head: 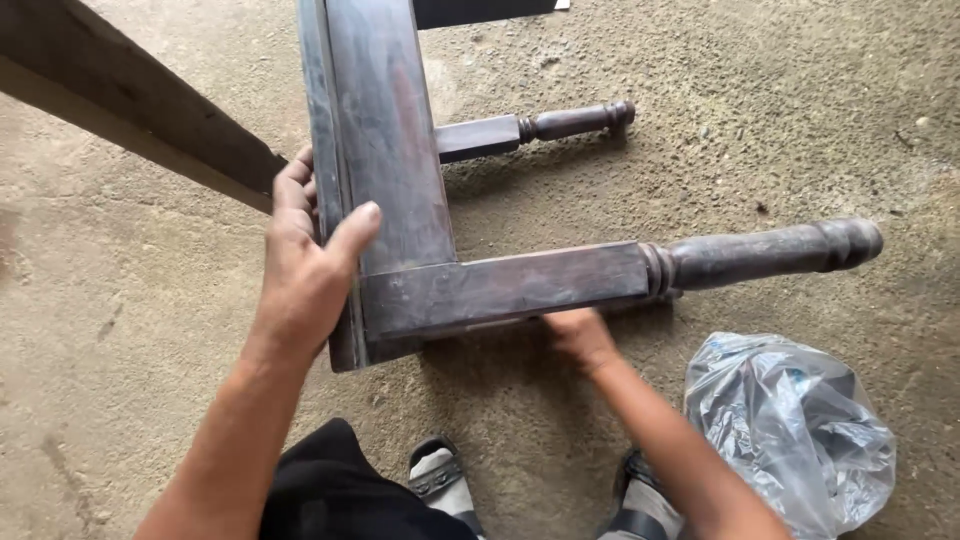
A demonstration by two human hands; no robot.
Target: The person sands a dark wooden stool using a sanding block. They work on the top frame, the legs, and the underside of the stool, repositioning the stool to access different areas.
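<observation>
Left hand (305,265) wraps around the edge of the dark wooden table frame (385,170), thumb on top, fingers behind. Right hand (580,335) is tucked under the near leg (620,275); its fingers are hidden. Both legs are smooth, round and bumpy at the ends. Rough floor (150,380).

The left hand (305,265) grips the table frame (385,150) at its near corner; right of that grip a leg (620,270) extends, the right hand (580,335) beneath it, a plastic bag (790,425) beyond.

Workshop yard, rough concrete floor (150,400), dark wooden furniture frame (400,190) lying on it
</observation>
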